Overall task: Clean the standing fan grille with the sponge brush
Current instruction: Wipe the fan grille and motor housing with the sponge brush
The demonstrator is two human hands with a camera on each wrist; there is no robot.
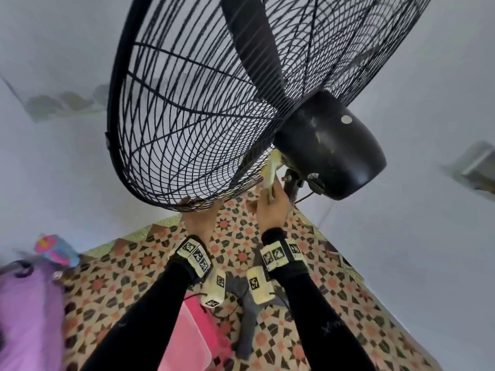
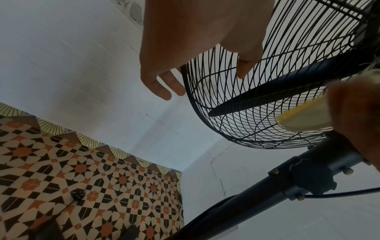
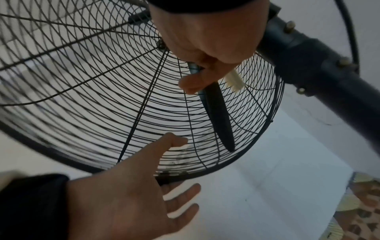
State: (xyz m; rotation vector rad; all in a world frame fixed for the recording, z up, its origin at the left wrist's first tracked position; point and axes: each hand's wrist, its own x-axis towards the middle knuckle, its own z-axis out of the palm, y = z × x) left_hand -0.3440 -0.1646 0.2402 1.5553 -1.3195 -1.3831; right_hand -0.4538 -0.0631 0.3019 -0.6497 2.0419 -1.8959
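The black standing fan grille (image 1: 187, 116) fills the top of the head view, tilted, with the motor housing (image 1: 329, 148) to its right. My right hand (image 1: 270, 207) grips a yellowish sponge brush (image 1: 272, 170), whose tip lies against the rear grille just beside the motor. In the right wrist view the cream brush (image 3: 234, 81) sticks out below my right hand (image 3: 205, 48). My left hand (image 1: 198, 215) reaches the grille's bottom rim with straight, spread fingers. Its thumb (image 3: 174, 139) rests on the wires and its fingers (image 3: 180, 194) lie past the rim. The left wrist view shows my left hand (image 2: 185, 48), the grille (image 2: 257, 113) and the brush (image 2: 304, 116).
The fan's pole and clamp (image 2: 308, 175) slant down below the motor, with a thin cable (image 2: 339, 194) running off it. A patterned tile floor (image 1: 241, 253) lies below. White walls stand close behind the fan. A pink container (image 1: 192, 338) and a purple object (image 1: 29, 303) sit near my feet.
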